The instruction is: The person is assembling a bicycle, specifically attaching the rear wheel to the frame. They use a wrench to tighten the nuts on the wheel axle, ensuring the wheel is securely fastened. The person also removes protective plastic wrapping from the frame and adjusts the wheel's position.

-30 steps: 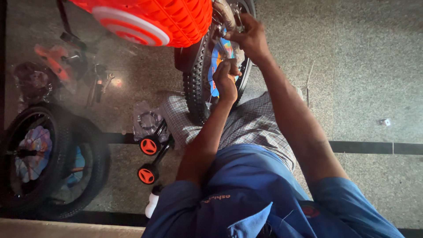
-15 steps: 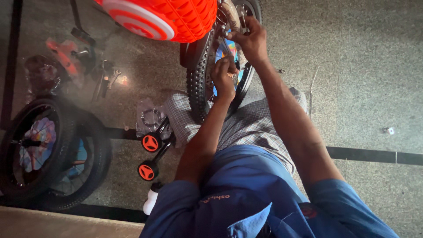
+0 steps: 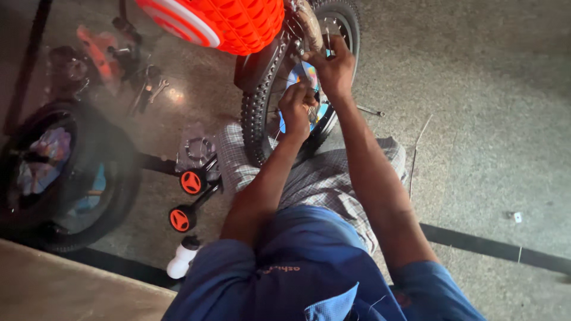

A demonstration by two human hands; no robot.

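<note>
A stone floor (image 3: 476,119) spreads beneath everything. Two stacked spare wheels (image 3: 56,172) lie at far left. A small bicycle wheel (image 3: 262,113) stands upright before the person's knees, under an orange ridged basket (image 3: 238,21). The right hand (image 3: 334,70) pinches something at the wheel's hub; the left hand (image 3: 297,107), fingers curled closed, presses on the spokes just below it.

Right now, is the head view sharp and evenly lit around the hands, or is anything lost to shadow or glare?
Head view: left hand and right hand at the wheel are fairly sharp but dim; hub detail is hard to read. The spare tyre at left sits in shadow; a small glare spot marks the floor.
</note>
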